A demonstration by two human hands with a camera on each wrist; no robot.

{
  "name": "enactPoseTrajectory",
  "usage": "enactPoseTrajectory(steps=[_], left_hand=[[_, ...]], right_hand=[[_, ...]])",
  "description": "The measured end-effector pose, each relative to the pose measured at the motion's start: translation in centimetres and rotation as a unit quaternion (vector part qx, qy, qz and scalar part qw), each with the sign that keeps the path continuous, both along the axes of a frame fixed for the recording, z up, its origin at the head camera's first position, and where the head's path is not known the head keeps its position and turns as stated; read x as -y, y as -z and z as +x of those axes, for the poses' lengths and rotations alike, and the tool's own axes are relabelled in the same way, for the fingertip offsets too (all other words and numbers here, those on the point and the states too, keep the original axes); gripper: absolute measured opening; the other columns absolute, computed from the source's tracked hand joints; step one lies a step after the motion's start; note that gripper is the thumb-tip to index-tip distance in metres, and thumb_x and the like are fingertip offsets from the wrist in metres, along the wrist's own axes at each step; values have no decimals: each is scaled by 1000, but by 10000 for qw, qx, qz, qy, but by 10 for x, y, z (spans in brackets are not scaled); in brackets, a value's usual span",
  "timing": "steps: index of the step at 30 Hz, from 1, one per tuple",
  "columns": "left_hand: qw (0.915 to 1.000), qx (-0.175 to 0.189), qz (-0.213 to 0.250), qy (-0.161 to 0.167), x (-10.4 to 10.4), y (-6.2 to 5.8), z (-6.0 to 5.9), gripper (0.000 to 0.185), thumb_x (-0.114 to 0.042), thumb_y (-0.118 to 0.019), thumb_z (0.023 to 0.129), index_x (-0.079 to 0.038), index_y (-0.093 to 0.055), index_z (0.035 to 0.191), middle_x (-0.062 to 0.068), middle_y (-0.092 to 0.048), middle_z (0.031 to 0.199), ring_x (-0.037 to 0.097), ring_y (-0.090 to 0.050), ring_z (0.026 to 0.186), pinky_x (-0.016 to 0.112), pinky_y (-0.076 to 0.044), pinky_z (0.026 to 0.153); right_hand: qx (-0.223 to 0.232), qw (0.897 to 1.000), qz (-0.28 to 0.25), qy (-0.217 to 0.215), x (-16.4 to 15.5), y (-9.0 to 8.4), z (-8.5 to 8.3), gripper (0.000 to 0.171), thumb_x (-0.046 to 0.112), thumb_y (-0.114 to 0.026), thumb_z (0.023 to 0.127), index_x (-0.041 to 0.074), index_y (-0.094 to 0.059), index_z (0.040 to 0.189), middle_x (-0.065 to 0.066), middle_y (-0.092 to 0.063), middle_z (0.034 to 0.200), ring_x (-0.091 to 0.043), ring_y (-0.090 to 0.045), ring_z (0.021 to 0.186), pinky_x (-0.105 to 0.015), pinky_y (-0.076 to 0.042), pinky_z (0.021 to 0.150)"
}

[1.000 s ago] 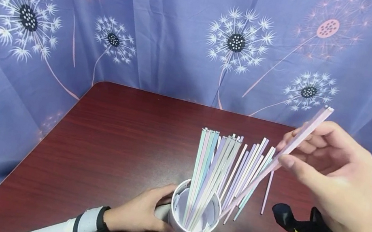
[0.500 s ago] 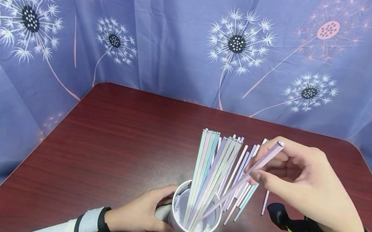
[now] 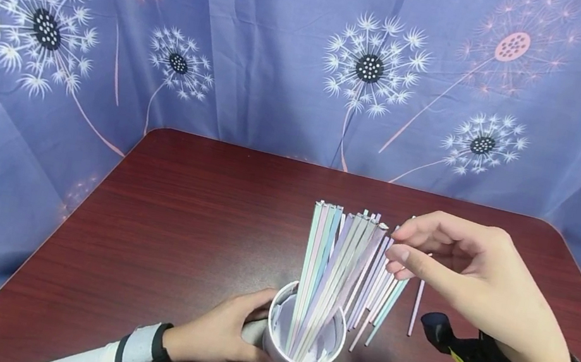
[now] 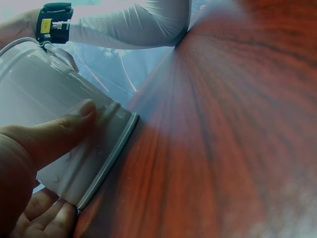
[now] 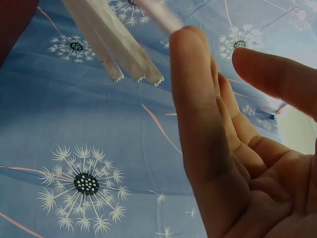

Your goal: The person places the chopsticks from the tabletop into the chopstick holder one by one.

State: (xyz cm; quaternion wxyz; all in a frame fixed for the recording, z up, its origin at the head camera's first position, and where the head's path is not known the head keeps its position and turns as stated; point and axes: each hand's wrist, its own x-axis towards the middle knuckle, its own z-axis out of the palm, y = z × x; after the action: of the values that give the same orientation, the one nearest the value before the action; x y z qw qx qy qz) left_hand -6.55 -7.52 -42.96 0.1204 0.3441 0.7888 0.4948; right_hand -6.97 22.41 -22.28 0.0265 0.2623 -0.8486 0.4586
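From the head view we see our left hand (image 3: 221,333) gripping the white cup (image 3: 303,343) of pastel sticks (image 3: 330,271) on the table (image 3: 191,222); our right hand (image 3: 472,282) hovers beside them, fingers relaxed and empty. The left wrist view shows our thumb (image 4: 54,131) pressing the cup's wall. The right wrist view shows straight fingers (image 5: 198,114) near stick tips.

Both arms wear white ribbed sleeves. Behind the left hand (image 3: 218,335) sits a grey-and-black wrist strap; behind the right hand (image 3: 484,297), a fuzzy black band carrying a yellow-labelled camera mount.
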Motion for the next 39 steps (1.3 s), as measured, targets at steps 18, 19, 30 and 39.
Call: enactPoseTrajectory(steps=[18, 19, 30, 39], left_hand=[[9998, 114, -116, -72, 0, 2, 0, 86, -50, -86, 65, -35, -44, 139, -17, -58, 128, 6, -55, 118, 29, -43, 102], [9998, 128, -126, -79, 0, 1, 0, 87, -51, -86, 65, -35, -44, 139, -17, -58, 129, 6, -55, 119, 30, -43, 102], [9998, 187, -80, -40, -1, 0, 1, 87, -49, -86, 66, -35, -43, 140, -16, -57, 130, 7, -54, 121, 31, -42, 104], [9998, 204, -80, -25, -1, 0, 1, 86, -49, -85, 67, -36, -43, 140, -17, -57, 130, 7, -54, 120, 30, -42, 104]], right_hand=[[261, 9876, 352, 1508, -19, 4, -23, 13, 23, -68, 92, 15, -69, 102, -7, -72, 81, -19, -68, 70, -24, -55, 68], [212, 9849, 429, 1665, -23, 7, -28, 14, 25, -67, 93, 15, -69, 103, -6, -73, 82, -18, -69, 70, -21, -55, 68], [-450, 9291, 1865, 3163, -76, 51, -82, 30, 31, -63, 93, 4, -70, 102, -9, -73, 74, 1, -61, 53, -32, -39, 76], [1234, 9154, 2619, 2798, -112, 90, -110, 38, 17, -70, 83, -9, -64, 109, -13, -72, 75, -20, -70, 62, -45, -53, 66]])
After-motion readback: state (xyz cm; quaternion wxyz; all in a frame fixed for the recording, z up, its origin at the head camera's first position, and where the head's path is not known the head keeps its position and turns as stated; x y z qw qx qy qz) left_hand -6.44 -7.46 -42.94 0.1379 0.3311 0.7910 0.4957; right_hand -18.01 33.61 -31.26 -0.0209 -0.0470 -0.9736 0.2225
